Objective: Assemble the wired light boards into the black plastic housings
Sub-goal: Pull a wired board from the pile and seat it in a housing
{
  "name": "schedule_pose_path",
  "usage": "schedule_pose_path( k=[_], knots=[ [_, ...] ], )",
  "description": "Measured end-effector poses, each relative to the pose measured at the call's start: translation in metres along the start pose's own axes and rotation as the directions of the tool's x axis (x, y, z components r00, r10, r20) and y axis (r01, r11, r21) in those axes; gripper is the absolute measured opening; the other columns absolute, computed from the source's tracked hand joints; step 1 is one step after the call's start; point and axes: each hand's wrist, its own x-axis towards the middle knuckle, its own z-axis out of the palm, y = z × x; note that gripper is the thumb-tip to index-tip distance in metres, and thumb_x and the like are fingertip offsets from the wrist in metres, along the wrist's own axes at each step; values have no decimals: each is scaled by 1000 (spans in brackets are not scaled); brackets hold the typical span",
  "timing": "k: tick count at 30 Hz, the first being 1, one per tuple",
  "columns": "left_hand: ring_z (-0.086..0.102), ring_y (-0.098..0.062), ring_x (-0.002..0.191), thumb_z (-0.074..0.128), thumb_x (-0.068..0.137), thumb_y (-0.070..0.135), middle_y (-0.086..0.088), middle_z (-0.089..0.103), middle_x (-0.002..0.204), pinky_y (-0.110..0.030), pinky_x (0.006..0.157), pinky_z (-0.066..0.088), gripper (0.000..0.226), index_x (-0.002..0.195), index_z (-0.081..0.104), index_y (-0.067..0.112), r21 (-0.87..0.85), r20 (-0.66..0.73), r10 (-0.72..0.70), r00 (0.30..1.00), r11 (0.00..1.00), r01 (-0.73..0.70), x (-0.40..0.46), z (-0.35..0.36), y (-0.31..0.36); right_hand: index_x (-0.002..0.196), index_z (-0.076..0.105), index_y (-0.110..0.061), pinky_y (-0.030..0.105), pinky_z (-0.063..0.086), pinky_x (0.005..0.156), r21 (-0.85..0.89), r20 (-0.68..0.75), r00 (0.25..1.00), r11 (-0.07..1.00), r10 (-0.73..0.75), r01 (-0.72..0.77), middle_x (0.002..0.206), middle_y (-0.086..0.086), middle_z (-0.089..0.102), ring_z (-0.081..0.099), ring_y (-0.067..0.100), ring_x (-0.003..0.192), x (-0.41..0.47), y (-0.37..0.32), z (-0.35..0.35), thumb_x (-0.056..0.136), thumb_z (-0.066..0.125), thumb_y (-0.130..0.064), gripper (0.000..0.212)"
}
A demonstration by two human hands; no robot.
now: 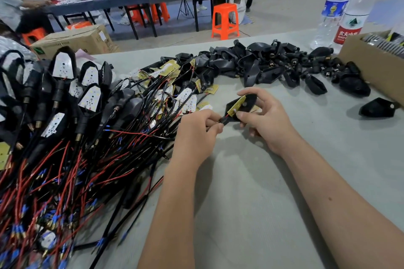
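2 hands meet mid-table: right hand (pixel 260 118) grips a black housing (pixel 242 107) with its yellow board (pixel 236 105) tilted inside, left hand (pixel 196 131) pinching the wires (pixel 224 118) at its stem.

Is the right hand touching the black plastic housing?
Touching. The head view shows the right hand gripping the black plastic housing, thumb and fingers on it.

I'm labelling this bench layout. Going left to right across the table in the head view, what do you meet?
Heap of finished black lamps with red and black wires → left hand → right hand holding a black plastic housing → lone black housing → brown cardboard box.
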Motion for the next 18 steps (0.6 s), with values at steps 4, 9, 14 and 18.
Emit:
schedule_pose_path(
  k=[4,9,14,18],
  knots=[
    [71,-11,76,70,92,14,11,72,70,-41,79,58,9,87,72,22,53,-6,0,1000,999,1,-2,-3,1,102,71,-35,23,46,46,-214,-72,997,976,-41,25,98,-2,73,66,18,57,0,5,4,86,76,-1,37],
    [64,-4,76,84,79,32,25,64,65,-32,73,53,15,87,72,26,169,13,-28,1000,985,26,-6,-3,1,83,71,-30,18,45,51,-403,-106,991,915,-80,31,101,-4,61,59,8,57,2,8,7,87,77,-13,18],
    [63,-17,80,83,79,34,10,66,71,-36,72,51,18,92,73,28,214,-28,-22,999,976,28,-5,2,6,73,68,-28,9,39,68,-516,-176,974,856,-141,31,97,-4,54,56,5,72,1,7,12,85,82,-31,19],
    [65,-18,83,79,81,34,10,71,79,-36,74,53,15,92,74,25,271,-101,-18,995,962,45,-6,8,10,72,64,-19,15,37,62,-619,-195,965,785,-176,18,83,0,58,54,12,68,1,8,13,79,85,-23,23]
  ],
)
